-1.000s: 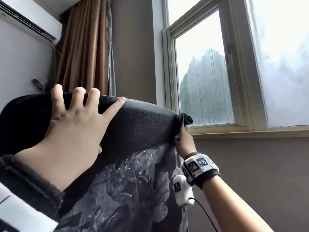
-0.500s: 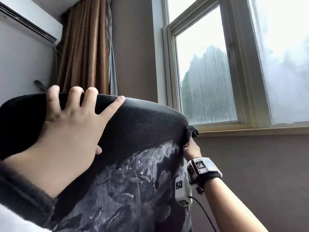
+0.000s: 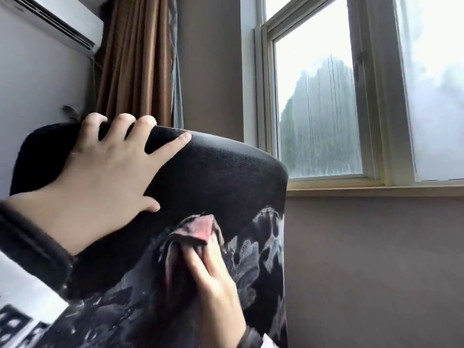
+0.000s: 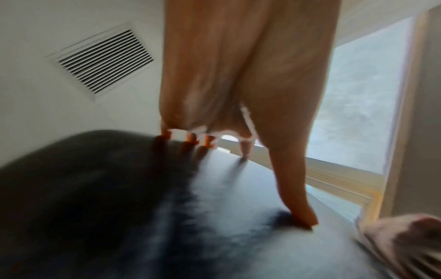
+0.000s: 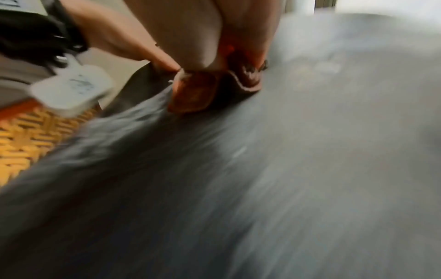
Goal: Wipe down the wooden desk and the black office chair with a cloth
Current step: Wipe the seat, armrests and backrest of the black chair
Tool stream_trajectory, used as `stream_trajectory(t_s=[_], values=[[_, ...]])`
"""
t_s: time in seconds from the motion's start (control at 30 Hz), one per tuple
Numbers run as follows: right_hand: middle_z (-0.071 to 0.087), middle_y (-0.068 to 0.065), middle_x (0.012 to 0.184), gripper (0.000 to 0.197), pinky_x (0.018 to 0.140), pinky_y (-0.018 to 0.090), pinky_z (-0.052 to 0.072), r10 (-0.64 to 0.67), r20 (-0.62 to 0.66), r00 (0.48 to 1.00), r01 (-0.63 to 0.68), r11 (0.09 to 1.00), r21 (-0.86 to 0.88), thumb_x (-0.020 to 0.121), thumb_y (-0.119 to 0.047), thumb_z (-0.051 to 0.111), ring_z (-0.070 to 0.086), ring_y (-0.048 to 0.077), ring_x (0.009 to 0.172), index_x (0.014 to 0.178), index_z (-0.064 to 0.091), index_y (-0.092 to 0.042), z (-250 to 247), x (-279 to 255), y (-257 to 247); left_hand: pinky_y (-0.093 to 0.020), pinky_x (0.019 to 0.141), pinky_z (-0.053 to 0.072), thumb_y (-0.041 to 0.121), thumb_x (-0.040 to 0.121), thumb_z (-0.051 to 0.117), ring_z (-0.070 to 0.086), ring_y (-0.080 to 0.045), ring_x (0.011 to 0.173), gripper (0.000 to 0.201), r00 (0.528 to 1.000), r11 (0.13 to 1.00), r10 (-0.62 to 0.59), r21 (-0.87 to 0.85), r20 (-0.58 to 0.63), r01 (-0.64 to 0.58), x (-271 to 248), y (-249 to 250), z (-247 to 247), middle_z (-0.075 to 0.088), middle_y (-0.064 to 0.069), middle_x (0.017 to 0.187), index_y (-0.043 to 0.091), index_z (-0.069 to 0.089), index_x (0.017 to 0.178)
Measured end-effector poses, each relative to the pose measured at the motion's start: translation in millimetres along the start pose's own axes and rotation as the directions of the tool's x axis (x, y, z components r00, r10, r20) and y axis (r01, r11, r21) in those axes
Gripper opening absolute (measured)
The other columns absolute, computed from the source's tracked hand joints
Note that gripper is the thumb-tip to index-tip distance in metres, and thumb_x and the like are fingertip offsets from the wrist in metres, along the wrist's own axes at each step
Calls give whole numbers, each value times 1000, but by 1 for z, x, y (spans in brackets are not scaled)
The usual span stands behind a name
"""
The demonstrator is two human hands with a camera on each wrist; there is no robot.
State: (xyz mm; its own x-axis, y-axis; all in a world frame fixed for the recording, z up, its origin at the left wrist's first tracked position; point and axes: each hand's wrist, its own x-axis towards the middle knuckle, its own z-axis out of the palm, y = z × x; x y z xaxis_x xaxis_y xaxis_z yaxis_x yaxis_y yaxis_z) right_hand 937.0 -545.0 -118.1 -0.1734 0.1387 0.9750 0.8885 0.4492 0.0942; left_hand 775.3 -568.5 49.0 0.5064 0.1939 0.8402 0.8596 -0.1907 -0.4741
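Observation:
The black office chair's backrest (image 3: 221, 177) fills the lower left of the head view, with worn grey patches lower down. My left hand (image 3: 120, 162) grips its top edge, fingers curled over the rim and thumb pressed on the near face; the left wrist view shows those fingers (image 4: 190, 139) hooked over the edge. My right hand (image 3: 213, 272) holds a crumpled pink and dark cloth (image 3: 198, 229) against the backrest's near face, below the left thumb. In the blurred right wrist view the fingers pinch the cloth (image 5: 195, 92) on the chair surface (image 5: 286, 169).
A window (image 3: 319, 109) with a pale sill (image 3: 376, 189) stands behind the chair on the right. A brown curtain (image 3: 135, 59) hangs behind it, and an air conditioner (image 3: 50, 23) is mounted at the upper left. A wall vent (image 4: 102, 60) shows in the left wrist view.
My right hand has brought the cloth from the backrest's right edge leftward and down onto its near face. My left hand's fingers, flat before, now curl over the top edge.

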Motion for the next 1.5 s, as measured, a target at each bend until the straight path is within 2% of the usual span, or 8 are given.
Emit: stream_trajectory(t_s=[0.17, 0.37, 0.53, 0.67, 0.87, 0.97, 1.1, 1.5], values=[[-9, -2, 157, 83, 109, 19, 22, 516, -11, 856, -516, 856, 23, 84, 11, 36, 12, 19, 145, 146, 4, -33, -19, 39, 50, -62, 106, 29, 78, 52, 63, 16, -30, 143, 111, 963, 798, -253, -543, 88, 259, -65, -68, 29, 15, 2, 156, 50, 10, 146], [21, 19, 153, 55, 116, 41, 23, -76, 179, 981, 64, 995, 71, 86, -3, 37, 11, 32, 144, 140, 39, -11, 5, -7, -54, -51, 101, 42, 22, 78, 70, 48, -32, 126, 102, 941, 571, -268, -753, 206, 327, -111, -44, 9, 33, 11, 148, 75, -2, 128], [11, 10, 156, 89, 113, 40, 27, 304, -32, 952, -300, 950, 81, 65, 19, 32, 7, 25, 145, 146, 27, -16, -2, 32, -30, -30, 111, 27, 12, 92, 55, 37, -4, 131, 87, 951, 430, -196, -850, 240, 303, -114, -48, 4, 31, 31, 142, 79, 8, 122], [20, 15, 153, 48, 111, 47, 30, 6, 54, 998, -12, 994, 111, 94, 5, 41, 16, 31, 144, 140, 40, -10, 23, -29, -102, -13, 110, 18, 7, 95, 46, 33, 9, 131, 80, 949, 315, -155, -896, 276, 312, -114, -47, -1, 33, 37, 140, 76, 17, 124], [18, 14, 154, 48, 118, 35, 18, 70, 20, 997, -71, 991, 111, 95, -8, 23, 8, 26, 146, 142, 36, -7, -2, 34, -96, -13, 102, 15, 1, 97, 42, 7, 12, 92, 68, 961, 289, -134, -918, 241, 271, -110, -34, -5, 7, 29, 76, 51, 23, 139], [23, 15, 152, 51, 117, 37, 21, 36, 56, 998, -40, 996, 75, 91, -5, 25, 13, 28, 145, 140, 38, -7, 7, 15, -101, 9, 94, 13, 3, 99, 37, 23, 31, 115, 66, 972, 240, -116, -943, 206, 229, -109, -34, -1, 23, 33, 136, 55, 25, 138], [35, 18, 146, 56, 112, 41, 31, -145, 218, 965, 146, 989, 12, 84, 3, 21, 22, 29, 141, 127, 55, -7, 0, -40, -107, 10, 74, 26, 8, 100, 35, 44, -3, 91, 63, 972, 234, -106, -945, 210, 229, -107, -28, 3, 41, 47, 116, 60, 26, 136], [32, 24, 146, 53, 113, 44, 30, -56, 149, 987, 51, 998, 37, 89, 4, 19, 23, 37, 140, 131, 49, -2, -7, -26, -105, 11, 75, 22, 5, 99, 35, 56, 12, 78, 64, 965, 251, -165, -938, 202, 240, -108, -7, 2, 39, 6, 148, 39, 10, 148]])
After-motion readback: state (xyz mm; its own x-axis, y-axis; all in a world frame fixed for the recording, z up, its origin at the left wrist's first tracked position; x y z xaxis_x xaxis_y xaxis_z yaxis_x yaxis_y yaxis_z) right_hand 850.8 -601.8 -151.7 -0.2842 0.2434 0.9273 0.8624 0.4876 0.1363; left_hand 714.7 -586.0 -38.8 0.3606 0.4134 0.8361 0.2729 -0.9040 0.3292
